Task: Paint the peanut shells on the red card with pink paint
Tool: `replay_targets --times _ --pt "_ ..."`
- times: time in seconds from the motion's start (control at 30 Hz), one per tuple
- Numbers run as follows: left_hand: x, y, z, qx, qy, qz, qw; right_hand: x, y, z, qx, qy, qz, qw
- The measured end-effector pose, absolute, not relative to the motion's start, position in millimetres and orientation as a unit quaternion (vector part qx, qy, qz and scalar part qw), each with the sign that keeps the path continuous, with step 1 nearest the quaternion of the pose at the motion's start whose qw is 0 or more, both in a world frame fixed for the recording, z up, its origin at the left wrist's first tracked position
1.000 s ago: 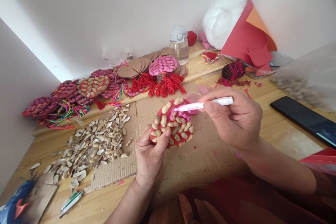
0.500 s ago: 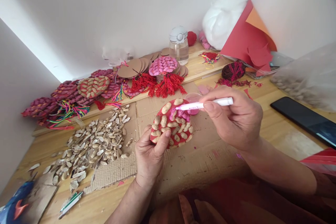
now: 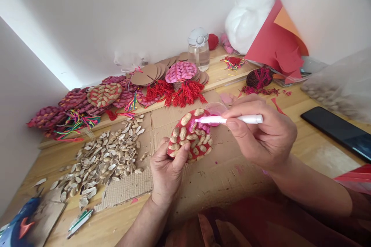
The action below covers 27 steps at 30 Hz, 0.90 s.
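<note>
Pinched between the thumb and fingers of my left hand point(image 3: 169, 166) is a red disc with peanut shells point(image 3: 193, 137) stuck over its face. Most shells are bare tan; a few near its upper right are pink. My right hand point(image 3: 261, 133) grips a white paint marker point(image 3: 243, 119) with a pink tip. The tip points left and meets the shells at the upper part of the disc. Beneath lies a flat sheet of cardboard point(image 3: 226, 173). Behind the marker, a small clear dish point(image 3: 216, 108) with pink in it is partly hidden.
Loose peanut shells point(image 3: 113, 154) are heaped at left, near a box cutter point(image 3: 80, 222) and a blue-handled tool point(image 3: 21, 216). Finished-looking pink discs with tassels point(image 3: 181, 71) line the back, beside a water bottle point(image 3: 198, 48). A phone point(image 3: 337, 131) lies at right.
The marker has turned slightly toward level, and my right hand has shifted a little right and down. The left hand keeps its hold on the disc. The whole view has shifted slightly.
</note>
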<state>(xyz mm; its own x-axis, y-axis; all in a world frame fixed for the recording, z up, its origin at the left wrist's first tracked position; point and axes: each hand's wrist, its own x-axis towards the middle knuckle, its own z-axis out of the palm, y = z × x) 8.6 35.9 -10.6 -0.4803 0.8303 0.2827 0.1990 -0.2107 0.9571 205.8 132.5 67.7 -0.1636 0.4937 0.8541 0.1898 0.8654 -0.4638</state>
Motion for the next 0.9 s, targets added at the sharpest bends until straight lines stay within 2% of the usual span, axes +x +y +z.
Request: replay_targets --times 0.17,0.3,0.57,0.77,0.9 --pt "9.3 35.6 -3.9 0.461 0.587 0.621 0.24 204.3 132.5 67.0 -0.216 -0.757 0.151 0.597" --pt "10.2 35.1 -3.2 0.451 0.588 0.626 0.243 205.0 132.8 67.7 -0.222 -0.767 0.113 0.591" --pt "9.9 36.0 -11.4 0.391 0.575 0.648 0.311 206.0 133.6 64.4 -0.244 -0.744 0.166 0.6" --pt "12.2 39.2 -12.2 0.333 0.52 0.675 0.404 206.2 134.2 63.1 -0.258 -0.742 0.152 0.6" --pt "12.1 39.4 -11.1 0.32 0.518 0.677 0.414 205.2 134.2 62.7 -0.262 -0.733 0.146 0.61"
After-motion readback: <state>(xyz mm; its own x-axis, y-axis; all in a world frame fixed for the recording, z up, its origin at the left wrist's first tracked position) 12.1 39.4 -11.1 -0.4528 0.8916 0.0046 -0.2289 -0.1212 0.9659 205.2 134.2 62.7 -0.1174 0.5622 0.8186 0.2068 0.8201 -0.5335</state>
